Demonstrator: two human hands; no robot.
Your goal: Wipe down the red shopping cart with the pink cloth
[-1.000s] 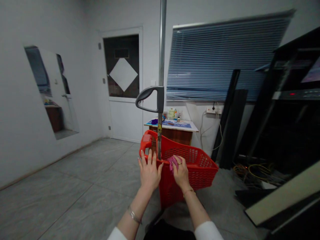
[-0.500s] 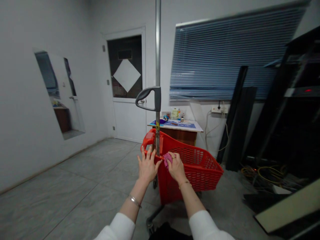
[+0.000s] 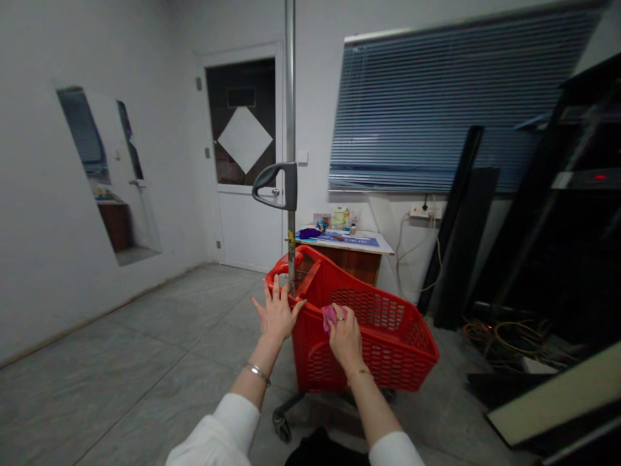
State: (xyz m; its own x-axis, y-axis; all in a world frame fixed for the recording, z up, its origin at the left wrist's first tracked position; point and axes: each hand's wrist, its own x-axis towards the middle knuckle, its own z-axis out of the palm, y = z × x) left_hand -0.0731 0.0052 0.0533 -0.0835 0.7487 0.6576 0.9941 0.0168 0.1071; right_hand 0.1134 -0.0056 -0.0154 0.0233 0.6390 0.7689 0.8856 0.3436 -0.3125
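Note:
A red plastic shopping cart (image 3: pixel 310 362) stands in front of me, its perforated basket pointing to the right. My left hand (image 3: pixel 277 315) lies with fingers spread on the cart's rim by the handle end. Pressed against the near side rim, my right hand (image 3: pixel 347 333) is closed on a crumpled pink cloth (image 3: pixel 330 316). A tall metal pole (image 3: pixel 290 97) with a grey looped grip (image 3: pixel 290 186) rises from the handle end, just beyond my left hand.
Behind the cart a small table (image 3: pixel 385 246) carries a purple cloth (image 3: pixel 310 233) and several small containers. Dark panels (image 3: pixel 468 246) lean at the right, with loose yellow cables (image 3: pixel 519 336) on the floor. A white door (image 3: pixel 250 226) is at the back.
My right hand with the pink cloth has slid along the rim, away from my left hand. The cart's handle end and pole have shifted left, and my left hand has moved slightly left with them.

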